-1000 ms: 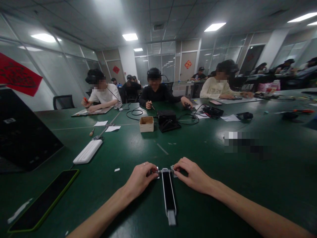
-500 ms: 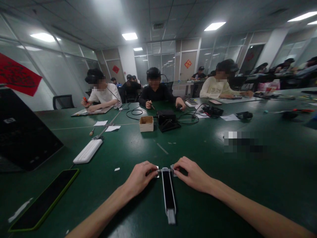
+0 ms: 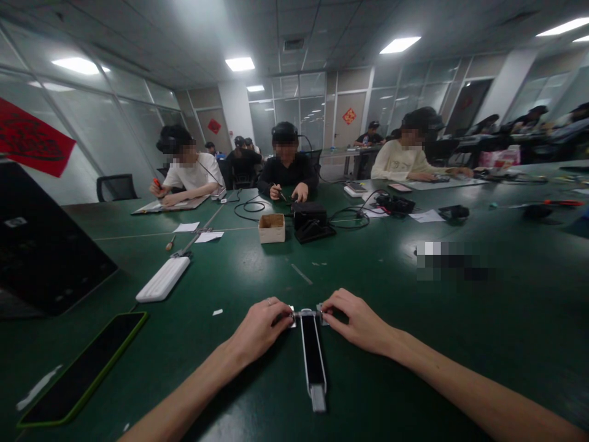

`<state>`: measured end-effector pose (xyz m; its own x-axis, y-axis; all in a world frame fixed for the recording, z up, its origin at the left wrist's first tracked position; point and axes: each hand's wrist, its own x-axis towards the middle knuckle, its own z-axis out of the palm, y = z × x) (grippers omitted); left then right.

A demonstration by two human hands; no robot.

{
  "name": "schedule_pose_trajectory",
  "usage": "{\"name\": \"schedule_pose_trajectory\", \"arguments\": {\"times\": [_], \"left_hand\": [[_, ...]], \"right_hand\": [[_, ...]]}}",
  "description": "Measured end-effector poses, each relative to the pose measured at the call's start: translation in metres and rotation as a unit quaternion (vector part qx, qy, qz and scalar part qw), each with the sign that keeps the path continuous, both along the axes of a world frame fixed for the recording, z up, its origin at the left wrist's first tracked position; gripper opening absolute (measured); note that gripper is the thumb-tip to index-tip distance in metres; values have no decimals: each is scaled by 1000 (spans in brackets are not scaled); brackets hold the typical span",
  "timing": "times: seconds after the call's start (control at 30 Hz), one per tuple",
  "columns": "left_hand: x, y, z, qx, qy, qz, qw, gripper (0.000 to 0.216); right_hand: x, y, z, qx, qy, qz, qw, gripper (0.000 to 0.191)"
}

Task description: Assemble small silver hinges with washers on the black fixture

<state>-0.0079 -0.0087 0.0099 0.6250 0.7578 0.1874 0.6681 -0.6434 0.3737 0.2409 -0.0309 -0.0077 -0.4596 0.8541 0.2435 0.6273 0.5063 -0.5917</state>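
On the table in front of me lies a long narrow piece with a black middle strip and a white-silver frame (image 3: 313, 353). Its near end narrows to a pale metal tip. At its far end a thin crossbar runs sideways, with a small metal plate at each side. My left hand (image 3: 261, 325) pinches the left metal plate (image 3: 293, 321) between thumb and fingers. The right metal plate (image 3: 324, 318) is pinched likewise by my right hand (image 3: 356, 322). Fingertips partly cover both plates, so their exact shape is hidden.
On the left are a green-edged dark tablet-like slab (image 3: 87, 368), a white power strip (image 3: 164, 279) and a black HP box (image 3: 41, 252). Ahead stand a small open box (image 3: 272, 232) and a black device (image 3: 310, 221). Several people sit across the green table (image 3: 248, 270).
My hands stay in the same pinch on the plates, and the piece has not visibly moved. The person opposite has brought one hand inward behind the black device.
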Motion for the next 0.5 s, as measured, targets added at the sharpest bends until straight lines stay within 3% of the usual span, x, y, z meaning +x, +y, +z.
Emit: {"name": "schedule_pose_trajectory", "arguments": {"times": [0.23, 0.5], "left_hand": [[-1, 1, 2, 46, 34, -27, 998, 13], [-2, 1, 8, -14, 25, 0, 1000, 10]], "right_hand": [[0, 0, 0, 15, -2, 0, 1000, 15], [0, 0, -1, 28, -3, 2, 1000, 13]]}}
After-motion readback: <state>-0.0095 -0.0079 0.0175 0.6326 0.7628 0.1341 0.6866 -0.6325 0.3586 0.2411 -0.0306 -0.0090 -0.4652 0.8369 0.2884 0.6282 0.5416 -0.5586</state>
